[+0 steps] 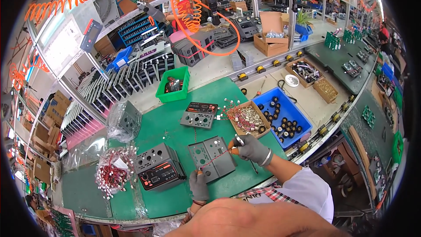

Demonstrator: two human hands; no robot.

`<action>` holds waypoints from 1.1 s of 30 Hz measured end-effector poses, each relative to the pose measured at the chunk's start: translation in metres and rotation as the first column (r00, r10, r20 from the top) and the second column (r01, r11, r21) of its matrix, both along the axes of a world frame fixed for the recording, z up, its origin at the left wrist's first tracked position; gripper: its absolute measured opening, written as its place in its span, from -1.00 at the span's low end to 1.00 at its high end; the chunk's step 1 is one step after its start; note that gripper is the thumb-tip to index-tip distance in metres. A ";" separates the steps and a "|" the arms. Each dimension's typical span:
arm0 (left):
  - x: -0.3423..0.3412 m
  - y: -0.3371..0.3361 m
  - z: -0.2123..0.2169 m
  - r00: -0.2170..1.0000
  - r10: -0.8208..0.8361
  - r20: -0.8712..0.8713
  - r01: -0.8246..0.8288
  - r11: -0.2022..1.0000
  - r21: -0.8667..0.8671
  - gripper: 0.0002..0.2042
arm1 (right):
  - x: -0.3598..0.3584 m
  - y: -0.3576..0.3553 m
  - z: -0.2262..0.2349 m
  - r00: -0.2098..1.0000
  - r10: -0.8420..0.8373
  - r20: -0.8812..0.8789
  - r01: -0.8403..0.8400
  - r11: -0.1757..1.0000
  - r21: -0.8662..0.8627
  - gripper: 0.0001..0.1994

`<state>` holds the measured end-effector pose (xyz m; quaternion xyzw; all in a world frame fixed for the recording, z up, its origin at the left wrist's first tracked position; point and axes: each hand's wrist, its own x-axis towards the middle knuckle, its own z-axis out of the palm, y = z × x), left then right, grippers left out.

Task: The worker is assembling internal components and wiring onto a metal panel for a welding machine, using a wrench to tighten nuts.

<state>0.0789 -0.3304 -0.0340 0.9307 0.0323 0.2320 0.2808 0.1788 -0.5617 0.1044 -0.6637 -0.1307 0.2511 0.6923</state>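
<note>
The left hand pinched one end of a red-and-black wire; the right hand gripped toward the other (plus a white-tipped piece, its kind unclear). The wire crossed over a grey plastic housing on the green mat. The step seemed to be stretching it out; the next move likely called for steady fingertips. Beyond sat a blue bin of black knobs, then orange coiled hoses hanging overhead.
</note>
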 end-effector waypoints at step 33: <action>-0.002 -0.011 0.011 0.997 0.030 -0.072 -0.025 0.998 0.064 -0.76 | -0.006 0.005 -0.039 0.666 -0.062 0.743 0.425 0.850 -0.310 -0.73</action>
